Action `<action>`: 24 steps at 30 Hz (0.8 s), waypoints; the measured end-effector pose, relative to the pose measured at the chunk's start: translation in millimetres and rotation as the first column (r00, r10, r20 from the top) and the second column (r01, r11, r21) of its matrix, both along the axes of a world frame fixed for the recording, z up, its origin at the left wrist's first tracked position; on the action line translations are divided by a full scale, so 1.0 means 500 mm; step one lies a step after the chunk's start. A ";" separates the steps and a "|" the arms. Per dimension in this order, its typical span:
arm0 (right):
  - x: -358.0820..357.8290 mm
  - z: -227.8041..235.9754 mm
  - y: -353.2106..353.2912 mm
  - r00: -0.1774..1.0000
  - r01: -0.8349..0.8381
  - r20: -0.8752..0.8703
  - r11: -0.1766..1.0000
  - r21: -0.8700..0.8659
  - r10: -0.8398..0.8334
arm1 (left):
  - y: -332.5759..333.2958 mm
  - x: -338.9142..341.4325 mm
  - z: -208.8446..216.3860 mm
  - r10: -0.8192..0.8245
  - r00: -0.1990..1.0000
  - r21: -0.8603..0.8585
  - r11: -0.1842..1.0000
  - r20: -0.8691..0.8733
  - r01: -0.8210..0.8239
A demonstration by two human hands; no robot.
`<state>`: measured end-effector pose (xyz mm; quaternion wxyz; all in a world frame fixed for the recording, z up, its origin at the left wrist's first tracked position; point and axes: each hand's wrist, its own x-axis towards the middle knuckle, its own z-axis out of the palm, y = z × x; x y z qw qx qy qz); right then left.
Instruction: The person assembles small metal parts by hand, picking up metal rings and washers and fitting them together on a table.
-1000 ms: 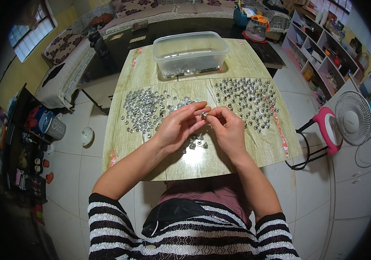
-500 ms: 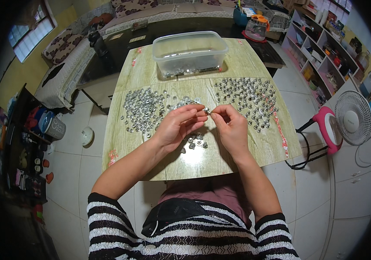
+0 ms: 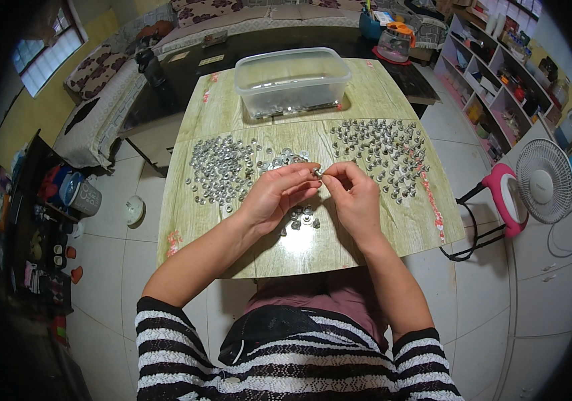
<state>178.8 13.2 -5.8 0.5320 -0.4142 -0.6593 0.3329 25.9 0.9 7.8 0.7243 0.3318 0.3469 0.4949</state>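
Observation:
My left hand (image 3: 274, 192) and my right hand (image 3: 355, 202) meet above the middle of the table. Between their fingertips is a small shiny metal piece (image 3: 317, 172), pinched from both sides; its exact kind is too small to tell. Beyond my hands lies a heap of flat, round metal discs (image 3: 286, 160), partly hidden by my left fingers. Several chunkier metal pieces (image 3: 307, 219) lie just below my hands. Round, ring-like metal caps (image 3: 222, 164) are spread to the left, and small metal studs with upright stems (image 3: 383, 150) to the right.
A clear plastic tub (image 3: 293, 90) with metal parts in its bottom stands at the table's far side. The wood-patterned table (image 3: 192, 237) has its near edge at my lap. A pink chair (image 3: 503, 197) and a white fan (image 3: 543, 180) are to the right.
The small metal piece has tilted slightly between my fingertips, and my right fingers have shifted a little to the left. The heaps on the table look the same.

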 end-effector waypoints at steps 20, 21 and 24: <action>-0.012 0.026 -0.025 0.959 -0.045 0.275 0.931 0.361 -0.060 | 0.005 -0.015 -0.003 0.034 0.953 0.015 0.999 -0.300 -0.031; -0.013 0.028 -0.026 0.946 -0.058 0.314 0.909 0.413 -0.082 | 0.007 -0.019 -0.004 0.026 0.924 0.061 0.998 -0.381 -0.003; -0.013 0.024 -0.026 0.951 -0.072 0.306 0.925 0.374 -0.049 | 0.007 -0.024 -0.006 0.009 0.918 0.106 0.994 -0.396 0.036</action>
